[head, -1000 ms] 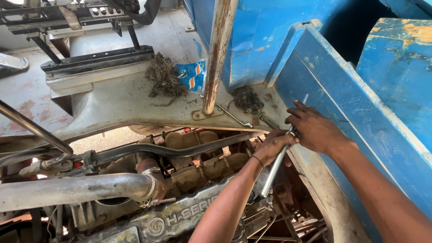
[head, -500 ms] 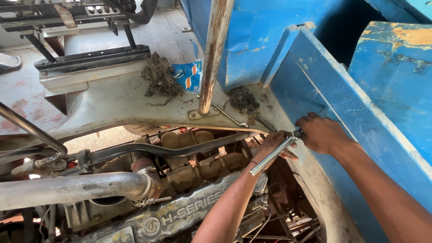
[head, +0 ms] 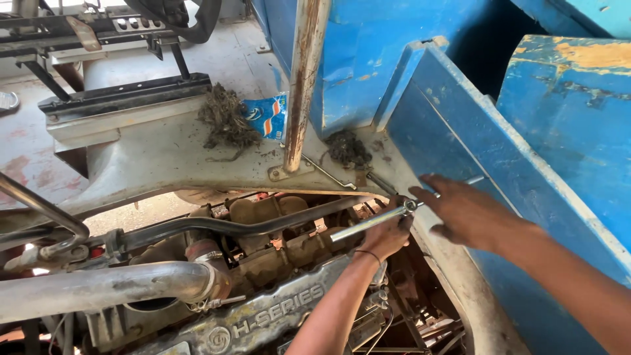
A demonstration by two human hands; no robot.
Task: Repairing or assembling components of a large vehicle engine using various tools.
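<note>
A blue panel (head: 460, 151) rises just beyond the fingers of the right hand (head: 470, 213) and runs down to the lower right behind that arm. Below both hands lies the engine (head: 263, 309), its dirty metal cover stretching away to the left of the left hand (head: 384, 233). A grey pipe (head: 105, 289) lies well to the left of the fingers, low in the view, and a dark curved tube (head: 223, 227) runs above it toward the left hand. The pale deck (head: 151, 158) spreads above and to the left of the fingers, with a rusty post (head: 302, 85) standing on it. Clumps of dry debris (head: 223, 121) sit near the post's foot, beside a small blue wrapper (head: 269, 115).

The wrench (head: 374, 220), a long silver bar, slants from the engine up to the deck's edge. The left hand's fingers are curled round its upper shaft, gripping it. The right hand's fingers are spread flat and loose, their tips touching the wrench's ringed head just beside the blue panel, holding nothing.
</note>
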